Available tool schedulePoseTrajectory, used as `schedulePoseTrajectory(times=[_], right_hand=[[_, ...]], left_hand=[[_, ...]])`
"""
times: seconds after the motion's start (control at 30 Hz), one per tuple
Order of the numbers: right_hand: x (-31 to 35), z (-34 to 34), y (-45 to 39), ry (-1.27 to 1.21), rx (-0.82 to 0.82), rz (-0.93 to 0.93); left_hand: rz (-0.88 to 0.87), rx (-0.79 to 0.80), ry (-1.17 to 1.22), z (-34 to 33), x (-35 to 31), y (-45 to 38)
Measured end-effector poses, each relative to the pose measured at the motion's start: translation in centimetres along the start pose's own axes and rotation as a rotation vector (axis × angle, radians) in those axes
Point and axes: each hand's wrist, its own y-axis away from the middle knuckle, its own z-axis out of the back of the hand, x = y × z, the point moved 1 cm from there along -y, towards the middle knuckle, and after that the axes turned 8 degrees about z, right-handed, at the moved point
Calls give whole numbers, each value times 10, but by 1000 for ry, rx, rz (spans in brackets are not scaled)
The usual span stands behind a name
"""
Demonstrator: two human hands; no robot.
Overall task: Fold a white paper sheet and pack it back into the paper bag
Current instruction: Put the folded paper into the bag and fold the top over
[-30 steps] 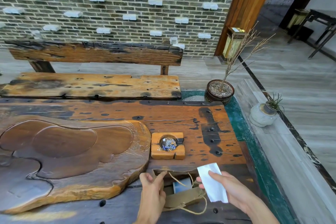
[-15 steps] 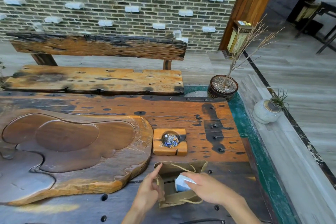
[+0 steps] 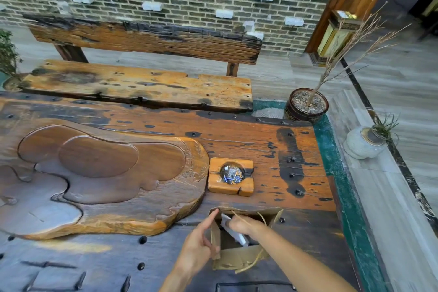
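A brown paper bag (image 3: 239, 259) with twine handles stands open on the dark wooden table (image 3: 296, 232), near its front edge. My right hand (image 3: 246, 225) reaches down into the bag's mouth, closed around the folded white paper sheet (image 3: 233, 232), which sits mostly inside the bag. My left hand (image 3: 201, 244) grips the bag's left rim, thumb inside and index finger stretched along the edge.
A small wooden ashtray (image 3: 231, 176) with butts lies just beyond the bag. A big carved wooden tea tray (image 3: 102, 178) fills the left of the table. A wooden bench (image 3: 142, 83) stands behind. A potted dry twig (image 3: 307, 104) and a stone vase (image 3: 362, 142) sit at right.
My right hand carried the folded paper from above the bag's right side down into the opening. My left hand kept hold of the bag's left rim.
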Motion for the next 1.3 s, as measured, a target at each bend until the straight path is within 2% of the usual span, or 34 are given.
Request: schedulePoseTrajectory(times=[0.2,0.33,0.5,0.57,0.67,0.7,0.87,0.97,1.07,1.17,1.3], right_hand=[[-41,-20,-58,-392,-61,-76],[-26,-23,-43,-588,-102,-113],[-18,-30,-39,-795,-61,-193],[-31,-41,-63,-807,-48,-180],[-98,-82,-157,-714,-65,-177],[-115,-96,-181,-771,-53,-175],[-22,-55,-68,-972,-104,-213],[-33,-67,-95,-986,-147,-187],[-65,-100,-148,-951,-94,-125],[-8,-64,-76,-939,-95,-166],[-4,-61,-65,-776,-81,-130]], left_hand=[[30,-38,-19,5,2,-6],[10,-29,-12,9,4,-12],[45,-31,3,12,-3,-9],[33,-14,26,12,-7,-11],[40,2,43,14,-7,-14],[52,-2,39,14,-7,-15],[141,-13,14,17,-5,-12],[156,-18,19,20,-8,-9],[156,-18,33,22,-9,-8],[151,-7,64,23,-8,-10],[132,-18,53,23,-3,-13]])
